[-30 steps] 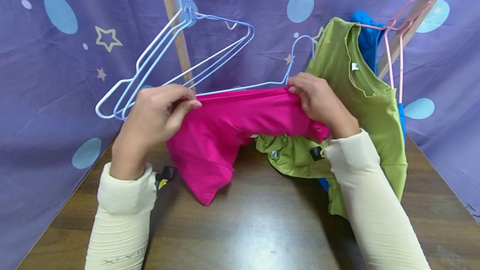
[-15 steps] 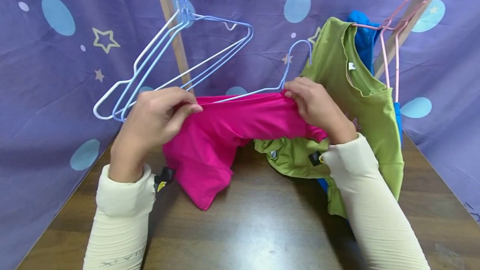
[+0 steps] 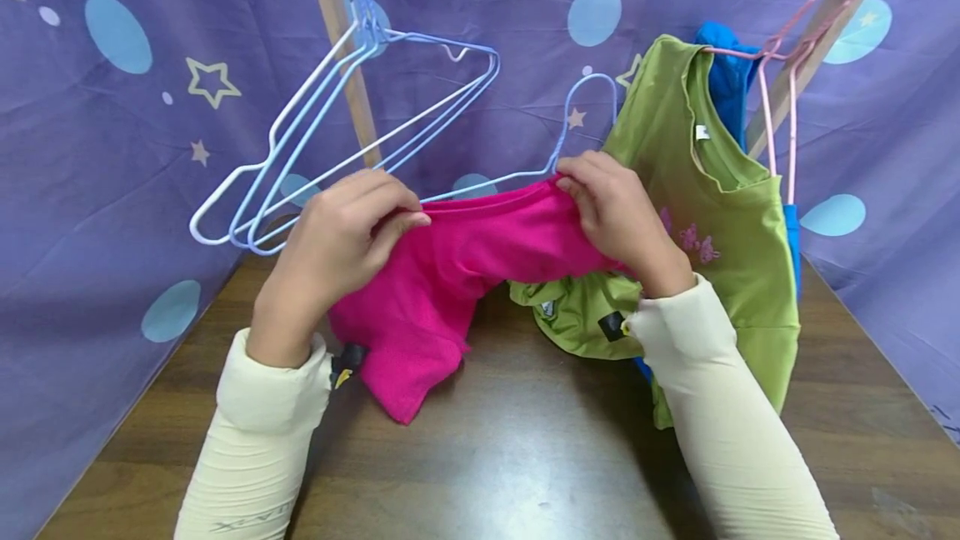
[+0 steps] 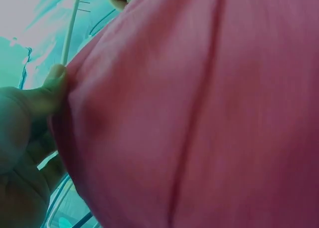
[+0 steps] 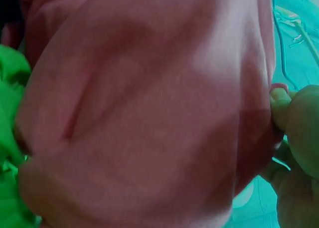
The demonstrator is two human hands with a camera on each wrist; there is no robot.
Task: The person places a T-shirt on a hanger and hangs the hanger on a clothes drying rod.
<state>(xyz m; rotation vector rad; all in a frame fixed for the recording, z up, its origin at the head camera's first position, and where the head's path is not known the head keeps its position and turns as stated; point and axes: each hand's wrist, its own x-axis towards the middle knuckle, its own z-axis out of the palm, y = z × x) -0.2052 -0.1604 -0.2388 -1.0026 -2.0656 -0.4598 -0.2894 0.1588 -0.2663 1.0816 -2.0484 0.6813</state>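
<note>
A bright pink shirt (image 3: 420,307) is stretched between both hands, its upper edge pulled taut and its lower part drooping over the table. My left hand (image 3: 345,240) pinches that edge between thumb and fingers; the left wrist view shows the thumb (image 4: 55,83) on the cloth. My right hand (image 3: 615,207) pinches the other end of the edge, fingertips right at the neck of a light blue wire hanger (image 3: 495,184). The hanger's hook stands up above the right hand, while its arm runs just behind the edge towards the left hand. The shirt hides the hanger's lower part.
Several blue and white hangers (image 3: 300,140) hang together by a wooden post (image 3: 360,98) at the left. At right, a green shirt (image 3: 720,265) and a blue garment (image 3: 726,82) hang on pink hangers (image 3: 792,132). Below is the brown wooden table (image 3: 480,457).
My left hand has moved right, towards the right hand, and the right hand slightly left. The shirt's edge now sags below the hanger arm, and the nearby hanging hangers have shifted a little.
</note>
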